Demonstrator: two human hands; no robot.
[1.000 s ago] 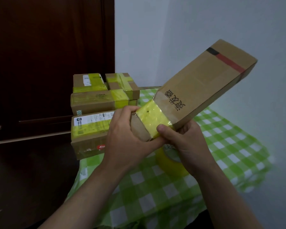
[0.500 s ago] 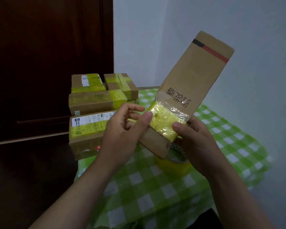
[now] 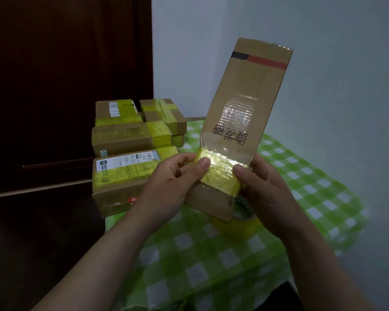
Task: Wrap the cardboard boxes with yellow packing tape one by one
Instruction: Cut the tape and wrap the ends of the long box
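One dark brown wooden door (image 3: pixel 65 86) filled the upper left of the frame. Just right of it, at centre left, four brown cardboard boxes (image 3: pixel 121 140) banded with yellow tape stood stacked on the left edge of a green-and-white checked tablecloth (image 3: pixel 301 198). At the centre, the left hand (image 3: pixel 173 187) gripped a long brown cardboard box (image 3: pixel 245 108) by its lower end, with the thumb pressed flat on a band of yellow packing tape (image 3: pixel 220 176) and the fingers curled round the box's left edge. The box was held in the air above the cloth, tilted so its far end, marked with a black and red stripe, pointed to the upper right. Clear glossy tape covered its face above the yellow band. The right hand (image 3: pixel 263 194) held the same end from the other side, thumb on the band's right edge and fingers wrapped behind. A roll of yellow packing tape (image 3: pixel 245 218) lay on the cloth beneath, partly hidden by the box and the right hand. A pale plain wall (image 3: pixel 323 63) filled the right of the frame.
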